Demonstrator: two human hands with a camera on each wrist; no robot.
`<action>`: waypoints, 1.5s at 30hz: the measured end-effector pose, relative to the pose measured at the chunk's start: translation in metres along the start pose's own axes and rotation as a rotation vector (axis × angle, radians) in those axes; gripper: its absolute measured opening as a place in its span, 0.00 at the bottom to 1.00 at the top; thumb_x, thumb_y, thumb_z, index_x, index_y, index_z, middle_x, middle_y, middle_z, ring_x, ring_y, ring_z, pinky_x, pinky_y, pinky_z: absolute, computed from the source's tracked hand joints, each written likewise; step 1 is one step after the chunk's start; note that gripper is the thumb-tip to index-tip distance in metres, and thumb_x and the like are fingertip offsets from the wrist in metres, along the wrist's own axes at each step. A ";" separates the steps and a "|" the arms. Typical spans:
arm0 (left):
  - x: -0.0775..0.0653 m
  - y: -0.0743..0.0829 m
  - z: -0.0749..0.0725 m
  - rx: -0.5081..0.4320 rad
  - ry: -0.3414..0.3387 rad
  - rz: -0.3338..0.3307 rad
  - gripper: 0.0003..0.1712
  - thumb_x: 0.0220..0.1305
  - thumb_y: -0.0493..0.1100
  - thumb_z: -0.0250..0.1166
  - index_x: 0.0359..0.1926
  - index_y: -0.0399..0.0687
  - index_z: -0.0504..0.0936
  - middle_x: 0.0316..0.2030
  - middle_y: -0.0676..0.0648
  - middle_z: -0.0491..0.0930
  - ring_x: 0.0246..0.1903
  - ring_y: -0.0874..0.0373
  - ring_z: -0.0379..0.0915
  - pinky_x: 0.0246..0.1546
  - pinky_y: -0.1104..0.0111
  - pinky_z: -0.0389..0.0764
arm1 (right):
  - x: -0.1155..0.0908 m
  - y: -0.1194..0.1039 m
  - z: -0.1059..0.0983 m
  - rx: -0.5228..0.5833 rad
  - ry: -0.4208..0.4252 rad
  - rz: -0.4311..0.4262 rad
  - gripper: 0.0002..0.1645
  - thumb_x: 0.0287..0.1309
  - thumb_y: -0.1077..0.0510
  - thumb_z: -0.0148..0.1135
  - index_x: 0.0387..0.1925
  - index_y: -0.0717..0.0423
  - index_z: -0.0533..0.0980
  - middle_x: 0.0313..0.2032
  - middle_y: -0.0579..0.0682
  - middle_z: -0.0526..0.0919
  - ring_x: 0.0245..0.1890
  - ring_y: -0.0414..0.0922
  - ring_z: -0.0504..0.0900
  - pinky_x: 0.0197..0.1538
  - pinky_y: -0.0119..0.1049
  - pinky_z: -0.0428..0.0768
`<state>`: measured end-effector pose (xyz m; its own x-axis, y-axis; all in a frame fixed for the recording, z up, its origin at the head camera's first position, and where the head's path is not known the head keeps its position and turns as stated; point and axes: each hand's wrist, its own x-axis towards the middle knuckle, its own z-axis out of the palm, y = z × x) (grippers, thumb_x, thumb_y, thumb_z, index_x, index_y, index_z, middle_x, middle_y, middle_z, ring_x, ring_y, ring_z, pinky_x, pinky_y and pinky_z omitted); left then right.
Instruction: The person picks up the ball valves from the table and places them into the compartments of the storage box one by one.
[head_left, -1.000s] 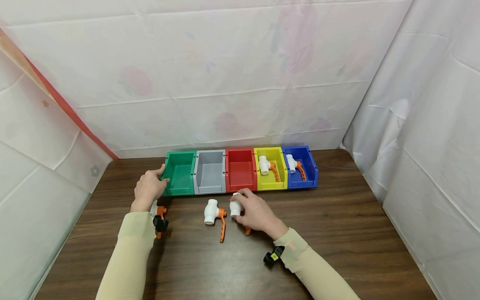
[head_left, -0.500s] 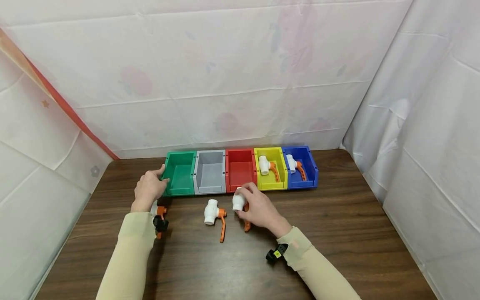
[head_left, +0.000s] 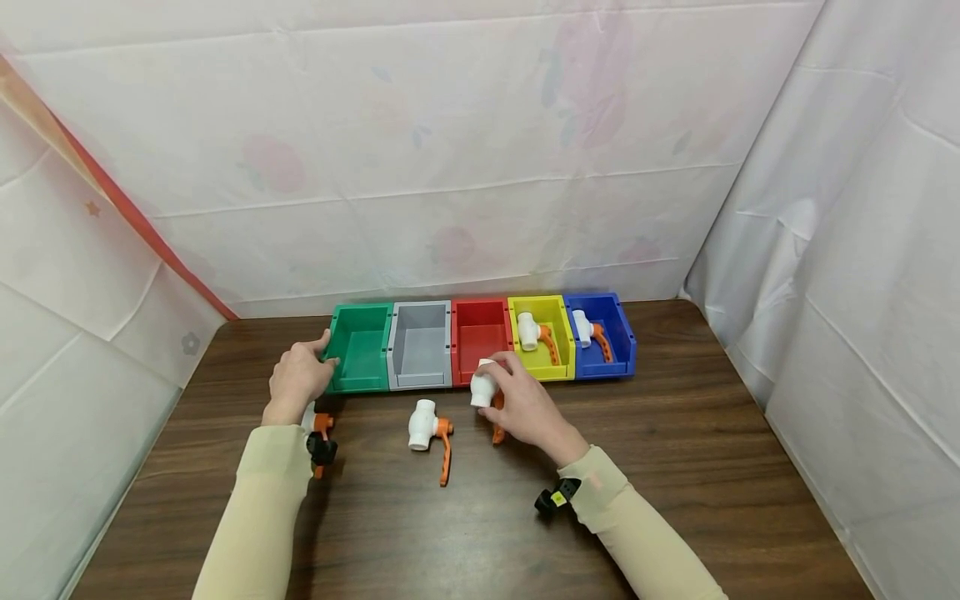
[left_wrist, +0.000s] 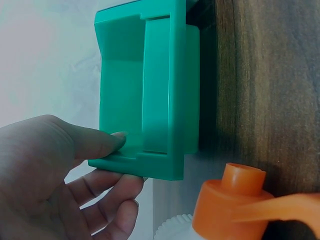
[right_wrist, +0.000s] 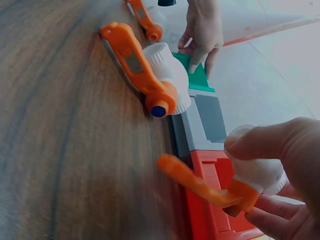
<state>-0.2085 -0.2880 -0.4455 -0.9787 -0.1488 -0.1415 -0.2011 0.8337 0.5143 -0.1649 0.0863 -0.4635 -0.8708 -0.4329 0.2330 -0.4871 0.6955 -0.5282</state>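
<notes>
Since our right hand (head_left: 528,408) has its thumb and fingers clamped round the white body of the valve (head_left: 482,387), the orange handle (head_left: 498,432) pokes out free on the near side. We've got it up at the front lip of the red bin (head_left: 482,321); can't tell if it's touching. Our tip: grip the body around its middle, lift enough that the handle won't snag that lip, and don't over-squeeze, as the rounded shape could probably roll. Our left hand (head_left: 296,375) pinches the side wall of the green bin (head_left: 362,333), thumb inside, fingers outside, which we reckon helps steady the row. The gray bin (head_left: 420,350) sits between green and red. A second valve (head_left: 423,425) lies on the table (head_left: 465,542) in front, a third valve (head_left: 324,422) is partly hidden by our left sleeve (head_left: 262,500), a fourth valve (head_left: 528,331) is in the yellow bin (head_left: 553,312) and a fifth valve (head_left: 582,327) in the blue bin (head_left: 611,321).
</notes>
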 end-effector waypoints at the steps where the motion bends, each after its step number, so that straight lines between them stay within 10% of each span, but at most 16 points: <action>1: 0.000 0.000 0.000 0.000 0.000 0.000 0.36 0.73 0.47 0.58 0.77 0.55 0.56 0.66 0.24 0.63 0.19 0.46 0.61 0.20 0.59 0.64 | 0.001 0.000 -0.001 0.004 0.001 0.003 0.34 0.48 0.56 0.80 0.56 0.44 0.74 0.61 0.50 0.66 0.51 0.48 0.75 0.54 0.44 0.79; 45: 0.002 -0.002 0.002 0.009 0.003 0.007 0.36 0.73 0.48 0.57 0.77 0.58 0.55 0.65 0.25 0.65 0.17 0.47 0.60 0.18 0.60 0.63 | 0.025 0.013 -0.019 -0.009 0.087 -0.003 0.33 0.48 0.61 0.79 0.55 0.42 0.74 0.66 0.49 0.63 0.58 0.50 0.73 0.57 0.44 0.77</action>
<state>-0.2098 -0.2889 -0.4483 -0.9803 -0.1440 -0.1353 -0.1934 0.8396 0.5075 -0.1943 0.0954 -0.4485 -0.8715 -0.3840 0.3049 -0.4901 0.6996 -0.5199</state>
